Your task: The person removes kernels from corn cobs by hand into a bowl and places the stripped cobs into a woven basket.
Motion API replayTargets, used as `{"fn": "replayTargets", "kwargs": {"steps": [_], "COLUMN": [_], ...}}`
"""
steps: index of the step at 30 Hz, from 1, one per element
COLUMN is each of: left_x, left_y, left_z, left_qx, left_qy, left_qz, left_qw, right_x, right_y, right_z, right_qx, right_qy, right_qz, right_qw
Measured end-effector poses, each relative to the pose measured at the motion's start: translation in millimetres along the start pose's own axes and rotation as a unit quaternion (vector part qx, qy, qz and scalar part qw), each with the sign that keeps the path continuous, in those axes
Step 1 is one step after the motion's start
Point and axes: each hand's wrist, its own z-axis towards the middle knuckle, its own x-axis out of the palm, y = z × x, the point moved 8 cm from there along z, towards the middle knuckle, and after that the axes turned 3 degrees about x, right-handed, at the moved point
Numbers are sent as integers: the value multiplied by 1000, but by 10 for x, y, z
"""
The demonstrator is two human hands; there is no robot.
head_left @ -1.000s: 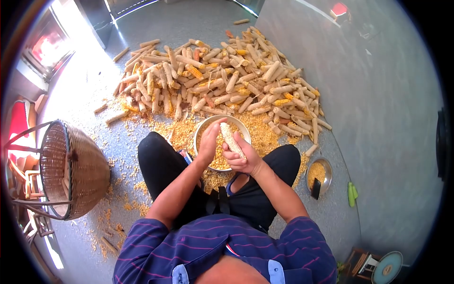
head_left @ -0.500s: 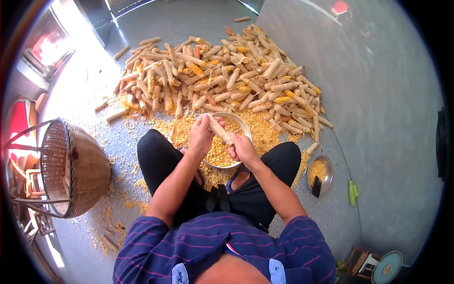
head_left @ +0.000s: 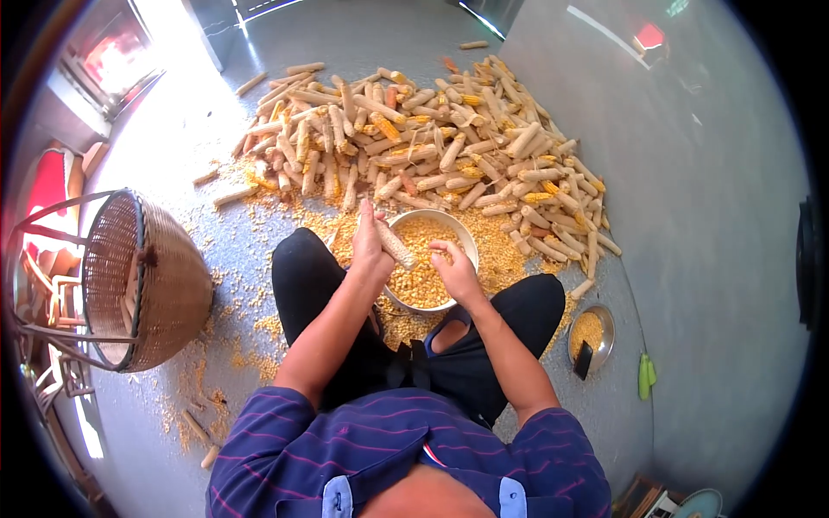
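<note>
A pale corn cob [head_left: 395,245] is held in my left hand [head_left: 370,242], slanting over the left part of a round basin [head_left: 472,246]. Yellow kernels [head_left: 423,281] fill much of the basin, which stands on the floor between my knees. My right hand [head_left: 456,269] is off the cob, over the basin's right side, with its fingers curled; whether small kernels are in them is too small to tell. Beyond the basin lies a large heap of cobs [head_left: 414,147], mostly stripped, a few with yellow kernels on them.
A woven basket [head_left: 168,285] with a tall handle stands at the left. At the right are a metal bowl [head_left: 604,324] of kernels with a dark object in it and a green item [head_left: 646,376]. Loose kernels and a few cobs lie on the floor.
My right hand has let go of the cob and moved to the right of it. My left hand still holds the cob. The whole view has shifted slightly.
</note>
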Motion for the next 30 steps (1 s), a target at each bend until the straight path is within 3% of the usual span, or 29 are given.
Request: {"fn": "replayTargets", "kwargs": {"steps": [1, 4, 6, 8, 9, 10, 12, 13, 14, 17, 20, 22, 24, 25, 26, 27, 28, 30], "left_x": [5, -25, -114, 146, 253, 267, 340, 291, 269, 141, 190, -137, -752, -1049, -1628, -2218, -2432, -3252], "left_y": [-22, 20, 110, 203, 197, 233, 214, 198, 205, -35, -972, -1836, -2815, -3240, -3678, -4335, -4567, -5120], "left_z": [-31, -14, 79, -78, -200, -228, -261, -199, -180, -36, -522, -741, -1008, -1163, -971, -947, -1276, -1537], "left_qx": [12, 19, -4, -76, -85, -84, -32, -11, -1, 47, 74, 203, 337, 364, 275, 364, 446, 574], "left_qy": [-35, -53, -33, 109, 144, 144, 176, 163, 159, 134, 116, 143, 5, -51, 92, 76, -48, -106], "left_qz": [3, -36, -30, 1, 12, 11, 64, 26, 24, 28, -86, -111, -42, -87, -245, -189, -203, -240], "left_qw": [999, 998, 999, 991, 986, 986, 982, 986, 987, 989, 987, 962, 941, 926, 925, 909, 871, 775], "right_x": [92, 178, 189, 153, 111, 92, 110, 131, 129, 259, 215, 164, 196, 224, 229, 247, 206, 312], "right_y": [-14, 485, 469, 329, 232, 236, 169, 173, 217, 331, 86, 151, 65, 146, 228, 315, 290, 285], "right_z": [7, -175, -155, -97, -46, -38, -25, -45, -93, -87, -81, -98, -109, -138, -174, -203, -234, -241], "right_qx": [17, 70, 15, 78, 79, 78, 138, 158, 155, 79, 29, 22, 67, 73, 81, 83, 89, 84], "right_qy": [26, 79, 30, 30, -4, -3, 21, 30, 41, 89, 70, 96, 120, 132, 141, 163, 155, 179], "right_qz": [168, 197, 101, 120, 217, 217, 360, 376, 377, 179, -84, -131, -87, -51, -16, -11, -11, -8], "right_qw": [985, 975, 994, 989, 973, 973, 922, 913, 912, 977, 994, 986, 987, 987, 987, 983, 984, 980]}}
